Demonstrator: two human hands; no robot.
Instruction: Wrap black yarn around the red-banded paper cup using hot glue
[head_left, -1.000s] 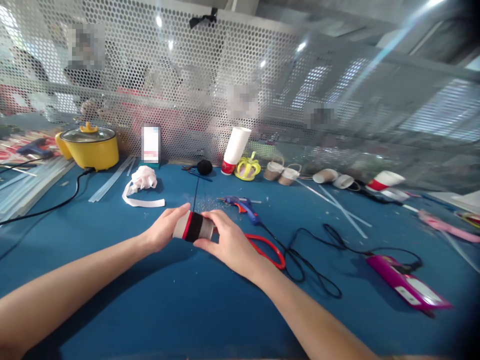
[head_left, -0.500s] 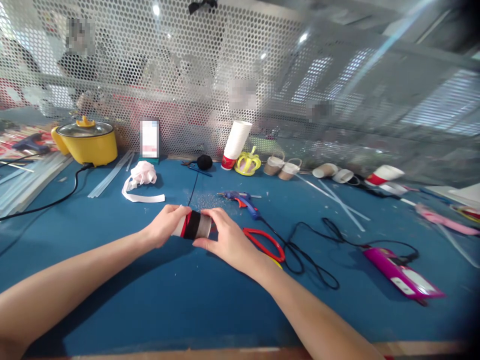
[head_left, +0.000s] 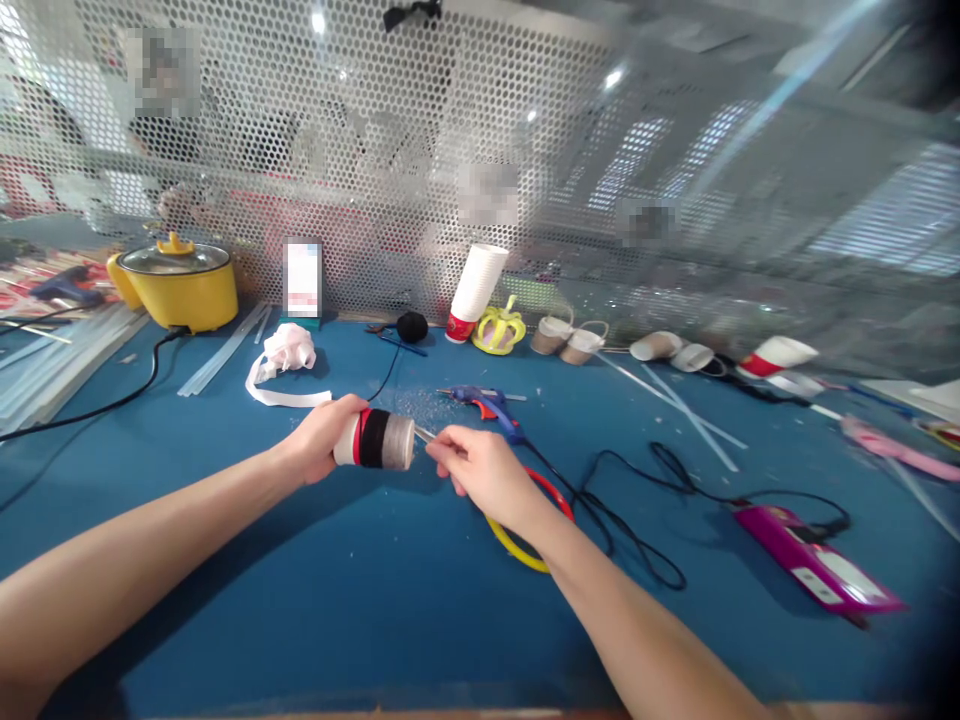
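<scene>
My left hand (head_left: 319, 440) is closed round the white end of a paper cup (head_left: 375, 439) lying sideways above the table. Red, black and grey cord bands wrap the cup. A thin black strand runs from near the cup to a black yarn ball (head_left: 412, 327) at the back. Just right of the cup's grey end, my right hand (head_left: 476, 465) is closed in a pinch on the metal blades of a pair of scissors, tip toward the cup. The scissors' red and yellow handles (head_left: 517, 550) show past the hand, partly hidden by my wrist.
A blue glue gun (head_left: 480, 398) lies beyond my right hand, its cord looping toward a magenta power strip (head_left: 817, 560). Rolled white strip (head_left: 289, 348), a yellow pot (head_left: 184, 290), stacked paper cups (head_left: 478, 285) and small baskets (head_left: 551, 335) stand along the perforated screen.
My right hand has come off the cup's end and drawn back to the right, the blade tip now showing. The scissors' handles have swung, with more yellow in sight. The left hand keeps the cup.
</scene>
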